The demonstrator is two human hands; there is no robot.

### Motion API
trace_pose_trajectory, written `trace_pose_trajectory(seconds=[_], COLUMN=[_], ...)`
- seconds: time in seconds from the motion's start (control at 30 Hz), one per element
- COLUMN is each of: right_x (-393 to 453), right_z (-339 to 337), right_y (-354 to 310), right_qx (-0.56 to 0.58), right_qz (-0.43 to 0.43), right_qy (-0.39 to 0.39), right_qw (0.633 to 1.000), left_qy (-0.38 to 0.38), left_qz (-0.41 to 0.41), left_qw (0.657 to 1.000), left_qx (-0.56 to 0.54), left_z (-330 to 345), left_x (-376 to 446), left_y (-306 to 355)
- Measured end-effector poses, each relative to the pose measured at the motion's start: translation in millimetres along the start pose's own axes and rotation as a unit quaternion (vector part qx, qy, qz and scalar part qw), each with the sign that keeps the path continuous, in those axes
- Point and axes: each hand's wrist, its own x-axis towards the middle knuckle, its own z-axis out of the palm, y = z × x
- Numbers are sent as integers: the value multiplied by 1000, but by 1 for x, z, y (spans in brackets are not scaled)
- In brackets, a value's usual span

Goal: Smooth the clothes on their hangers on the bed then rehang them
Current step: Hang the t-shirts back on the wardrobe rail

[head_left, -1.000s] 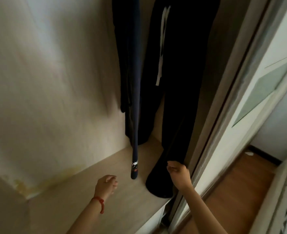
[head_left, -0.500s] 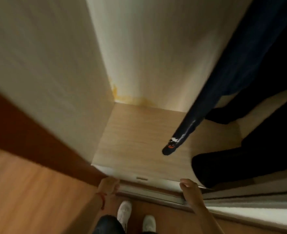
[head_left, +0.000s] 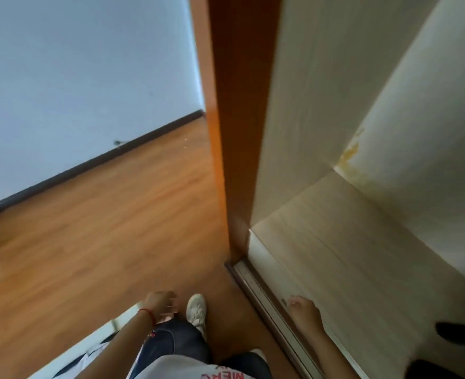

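My red wrist cord [head_left: 149, 316] and white shoe [head_left: 196, 310] stand out against the orange-brown wood-grain floor [head_left: 94, 228]. Beside me, the wardrobe's pale cream striped-grain shelf [head_left: 362, 255] bears a yellow stain [head_left: 349, 154]; the wall [head_left: 75, 72] is light blue-grey.

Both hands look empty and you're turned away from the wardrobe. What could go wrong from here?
1. The sliding-door track lies right beside the white shoe; a step back could catch on it.
2. Dark garment ends rest on the wardrobe floor, so they may crease again.
3. The left hand and right hand hold nothing.
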Motion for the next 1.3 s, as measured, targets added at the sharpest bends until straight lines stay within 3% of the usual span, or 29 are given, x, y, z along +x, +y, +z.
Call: trace_pose_trajectory(seconds=[0.13, 0.37, 0.77, 1.03, 1.3], right_x=[19, 48, 103, 167, 204], right_z=[20, 69, 161, 221, 289], right_y=[-46, -130, -292, -397, -543], right_qx=[-51, -126, -161, -186, -278], right_qz=[-37, -53, -79, -73, -182], right_qy=[-25, -69, -126, -170, -244], right_qw=[998, 988, 976, 965, 911], left_qy=[47, 51, 67, 130, 207], left_qz=[-14, -50, -43, -78, -146], left_qw=[997, 994, 987, 931, 843], left_qx=[-57, -78, -140, -332, -474], left_z=[-41, -98, -202, -261, -298], left_x=[18, 68, 126, 151, 150], left_y=[-9, 0, 89, 107, 91])
